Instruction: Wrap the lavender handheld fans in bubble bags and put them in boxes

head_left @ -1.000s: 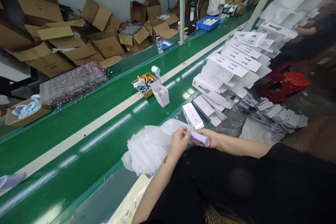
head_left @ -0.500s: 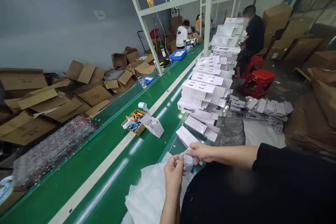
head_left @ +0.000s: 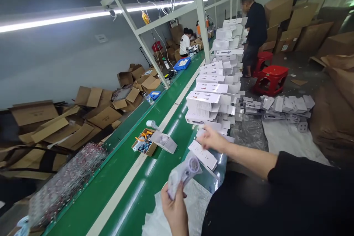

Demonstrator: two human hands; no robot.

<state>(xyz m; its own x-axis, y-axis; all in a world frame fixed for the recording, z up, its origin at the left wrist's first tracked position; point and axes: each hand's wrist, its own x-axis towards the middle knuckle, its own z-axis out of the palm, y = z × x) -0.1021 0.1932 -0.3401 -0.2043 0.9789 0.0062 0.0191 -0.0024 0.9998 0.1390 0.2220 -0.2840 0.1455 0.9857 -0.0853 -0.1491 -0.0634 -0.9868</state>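
Note:
My left hand, low in the middle of the head view, is closed around the lower end of a pale handheld device with a round head. A clear plastic bag covers the device, and its round end points up and to the right. My right hand reaches over a flat white box; motion smears its fingers, so I cannot tell whether they touch the box. Under my left wrist lies a sheet of translucent white wrapping.
A long row of stacked white boxes runs along the green conveyor. On the belt stand a small carton of orange-handled tools and an opened white box. Red stools and a person in black are at right.
My hands have moved apart. The left holds the bagged device upright; the right has moved up and forward toward the white boxes. The person in black has risen from sitting to standing.

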